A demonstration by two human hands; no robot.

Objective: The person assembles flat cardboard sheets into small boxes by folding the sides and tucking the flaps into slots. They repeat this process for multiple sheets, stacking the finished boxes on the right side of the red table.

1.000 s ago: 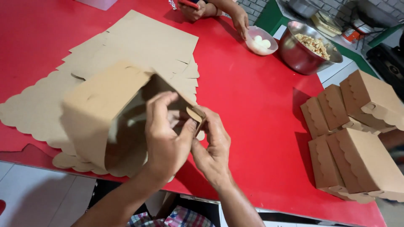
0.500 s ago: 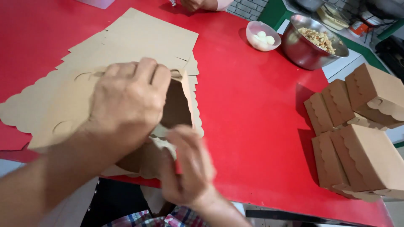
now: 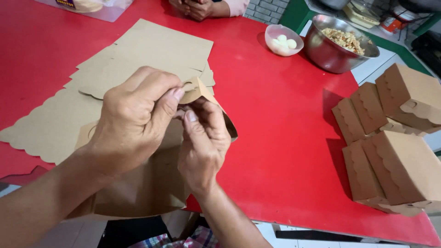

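A half-folded brown cardboard box (image 3: 142,183) rests at the near edge of the red table (image 3: 280,138). My left hand (image 3: 133,119) pinches a small flap at the box's upper corner between thumb and fingers. My right hand (image 3: 202,142) grips the same corner from the right, thumb against the flap. Beneath and behind the box lies a stack of flat scalloped cardboard blanks (image 3: 138,59).
Several folded brown boxes (image 3: 395,138) are piled at the right edge. A steel bowl of crumbly food (image 3: 340,43) and a small white bowl with pale balls (image 3: 284,40) stand at the back right. Another person's hands (image 3: 197,7) rest at the far edge. A clear plastic container (image 3: 92,7) sits at the back left.
The box went from standing open to lying lower against the table edge. Both my hands shifted up to its top corner flap.
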